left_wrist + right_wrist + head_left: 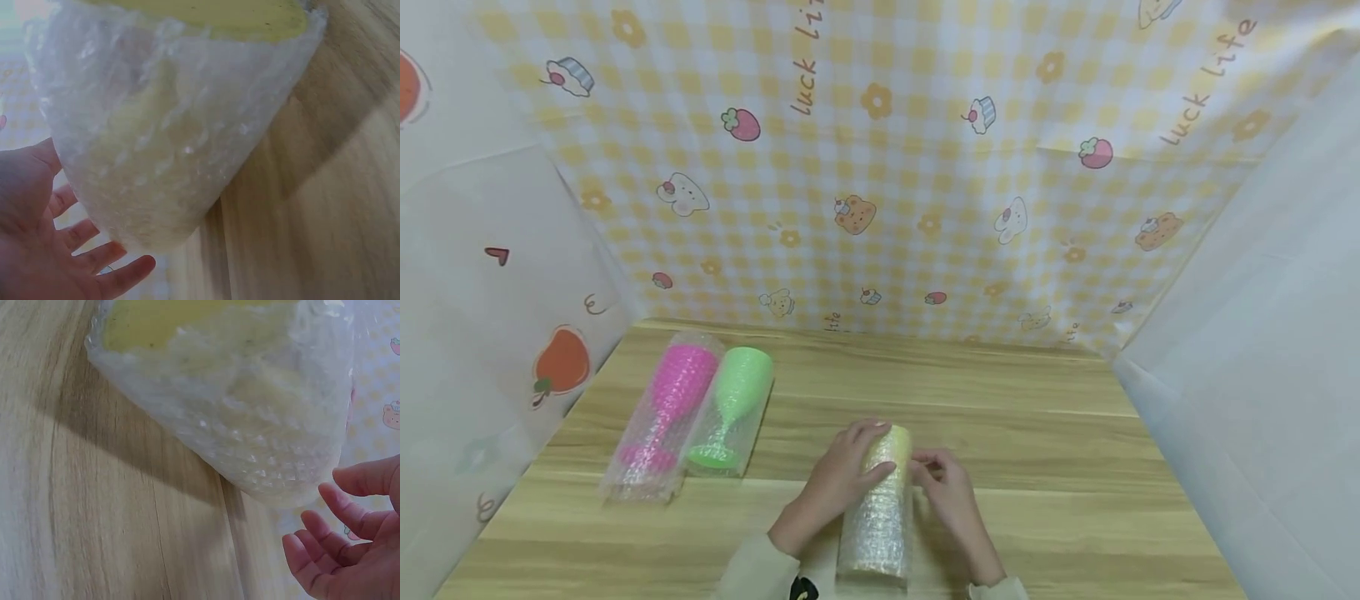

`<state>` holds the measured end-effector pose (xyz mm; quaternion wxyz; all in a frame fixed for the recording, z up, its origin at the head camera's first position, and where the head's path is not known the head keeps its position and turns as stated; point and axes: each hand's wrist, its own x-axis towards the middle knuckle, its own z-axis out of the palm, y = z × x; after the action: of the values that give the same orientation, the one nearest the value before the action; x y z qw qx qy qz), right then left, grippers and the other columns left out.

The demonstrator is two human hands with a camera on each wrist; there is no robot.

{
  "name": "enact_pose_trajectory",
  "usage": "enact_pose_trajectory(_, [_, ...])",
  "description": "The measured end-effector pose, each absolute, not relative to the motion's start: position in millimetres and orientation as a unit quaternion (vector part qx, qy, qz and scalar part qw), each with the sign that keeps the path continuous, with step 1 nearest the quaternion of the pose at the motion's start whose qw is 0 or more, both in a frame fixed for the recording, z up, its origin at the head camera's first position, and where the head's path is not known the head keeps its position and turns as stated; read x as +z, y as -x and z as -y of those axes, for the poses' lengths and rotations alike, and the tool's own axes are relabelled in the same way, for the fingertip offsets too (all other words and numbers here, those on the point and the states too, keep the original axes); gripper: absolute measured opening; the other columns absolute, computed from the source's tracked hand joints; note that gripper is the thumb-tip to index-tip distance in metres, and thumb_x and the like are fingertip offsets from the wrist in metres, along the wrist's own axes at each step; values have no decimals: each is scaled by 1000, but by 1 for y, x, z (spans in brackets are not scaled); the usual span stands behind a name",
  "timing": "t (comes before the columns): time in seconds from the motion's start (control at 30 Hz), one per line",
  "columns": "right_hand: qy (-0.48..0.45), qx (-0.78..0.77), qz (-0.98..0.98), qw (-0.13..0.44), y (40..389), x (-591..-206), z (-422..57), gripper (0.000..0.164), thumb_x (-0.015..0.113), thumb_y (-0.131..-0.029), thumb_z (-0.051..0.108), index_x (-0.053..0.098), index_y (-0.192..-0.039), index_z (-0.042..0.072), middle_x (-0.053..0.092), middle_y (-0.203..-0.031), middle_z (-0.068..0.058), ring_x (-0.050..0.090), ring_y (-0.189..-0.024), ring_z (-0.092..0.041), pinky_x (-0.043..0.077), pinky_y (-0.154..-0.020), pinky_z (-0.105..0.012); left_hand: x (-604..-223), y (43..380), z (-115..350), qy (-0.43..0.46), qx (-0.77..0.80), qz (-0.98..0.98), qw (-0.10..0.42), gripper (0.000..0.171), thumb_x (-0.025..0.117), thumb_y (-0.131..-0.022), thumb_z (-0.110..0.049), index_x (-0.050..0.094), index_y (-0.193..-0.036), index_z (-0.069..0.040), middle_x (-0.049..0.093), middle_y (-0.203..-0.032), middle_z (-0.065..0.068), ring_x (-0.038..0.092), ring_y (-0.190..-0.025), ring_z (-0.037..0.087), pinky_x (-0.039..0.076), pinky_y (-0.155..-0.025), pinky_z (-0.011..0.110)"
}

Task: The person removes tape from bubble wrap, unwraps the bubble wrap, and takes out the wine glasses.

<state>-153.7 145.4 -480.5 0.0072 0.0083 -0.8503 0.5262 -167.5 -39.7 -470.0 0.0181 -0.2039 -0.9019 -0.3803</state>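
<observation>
A yellow goblet [883, 500] rolled in clear bubble wrap [156, 131] lies near the front middle of the table, its round foot toward me. My left hand [850, 471] holds its far end from the left, thumb across the top and fingers around the far side. At the right edge of that end is my right hand [946, 490], with thumb and forefinger tips [329, 489] together at the wrap's edge, its other fingers loosely curled. The goblet's stem is blurred by the wrap.
Two more goblets in bubble wrap, one pink [681, 379] and one green [742, 387], lie side by side at the table's left. Behind the wooden table [1037, 400] hangs a yellow checked cloth [917, 183]; pale sheets stand on both sides.
</observation>
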Motion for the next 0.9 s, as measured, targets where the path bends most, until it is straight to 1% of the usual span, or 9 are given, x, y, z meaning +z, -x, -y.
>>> enact_pose_trajectory(0.1, [8, 524, 852, 9, 154, -480, -147, 22, 63, -87, 21, 66, -97, 1, 62, -99, -12, 56, -81, -16, 49, -65, -20, -468, 168, 37, 211, -361, 908, 24, 56, 58, -89, -35, 43, -136, -10, 40, -142, 16, 41, -127, 38, 46, -92, 59])
enact_pose_trajectory(0.17, [13, 521, 853, 10, 154, -479, -148, 20, 63, -87, 19, 66, -95, 1, 62, -97, -11, 55, -80, -15, 49, -63, -20, -466, 168, 35, 216, -354, 910, 27, 56, 59, -89, -34, 43, -136, -9, 41, -141, 17, 41, -127, 37, 46, -92, 57])
enact_pose_trajectory(0.47, [20, 504, 863, 20, 157, -481, -147, 14, 65, -85, 15, 68, -89, 2, 62, -91, -9, 55, -78, -14, 48, -66, -20, -465, 167, 35, 221, -348, 911, 30, 55, 60, -88, -31, 43, -135, -8, 42, -140, 16, 42, -126, 35, 49, -91, 53])
enact_pose_trajectory(0.6, [20, 493, 869, 24, 157, -481, -146, 12, 64, -86, 13, 67, -88, 2, 61, -91, -8, 55, -78, -14, 49, -65, -20, -465, 167, 34, 220, -341, 913, 31, 55, 60, -88, -32, 43, -135, -8, 42, -139, 14, 43, -125, 34, 51, -88, 52])
enact_pose_trajectory(0.83, [-10, 475, 879, 39, 157, -481, -148, 7, 60, -87, 9, 64, -84, 4, 59, -90, -7, 55, -76, -12, 50, -66, -19, -463, 167, 29, 211, -329, 920, 21, 57, 59, -88, -35, 43, -136, -10, 41, -140, 13, 42, -126, 32, 52, -86, 50])
enact_pose_trajectory(0.9, [-14, 478, 877, 36, 156, -480, -148, 7, 60, -87, 8, 63, -84, 4, 58, -90, -6, 54, -75, -12, 50, -67, -19, -462, 166, 28, 210, -326, 922, 18, 57, 60, -88, -35, 43, -136, -10, 41, -140, 12, 42, -125, 31, 53, -85, 49])
